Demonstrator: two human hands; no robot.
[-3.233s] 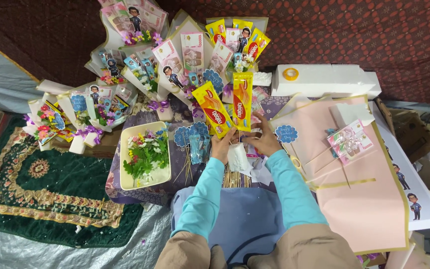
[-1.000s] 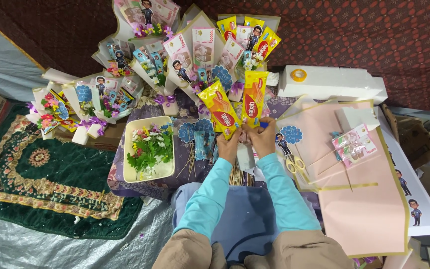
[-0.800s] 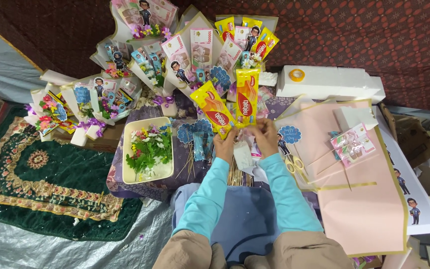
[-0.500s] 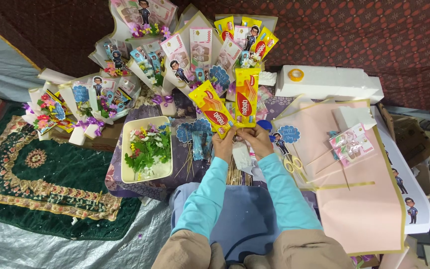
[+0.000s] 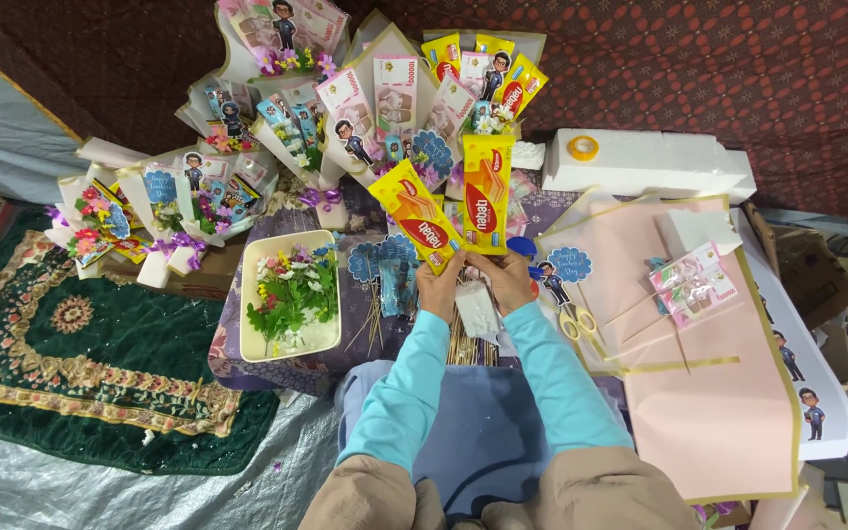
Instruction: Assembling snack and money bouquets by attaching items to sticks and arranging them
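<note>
My left hand (image 5: 441, 285) is closed around the bottom of a tilted yellow snack packet (image 5: 416, 214), and my right hand (image 5: 505, 275) is closed on the bottom of an upright yellow packet (image 5: 487, 191). Both packets stand up just above the grip, almost touching. Under my hands I see a white foam block (image 5: 476, 310). To the left is a cream tray (image 5: 251, 339) with small flowers, on a purple patterned cloth (image 5: 233, 345). To the right lies pink paper (image 5: 728, 412). Behind, bouquets (image 5: 385, 93) stand against a dark red wall covering (image 5: 718, 69).

head view — worn on head | looks steeply down, forward | hands near, mid-frame
</note>
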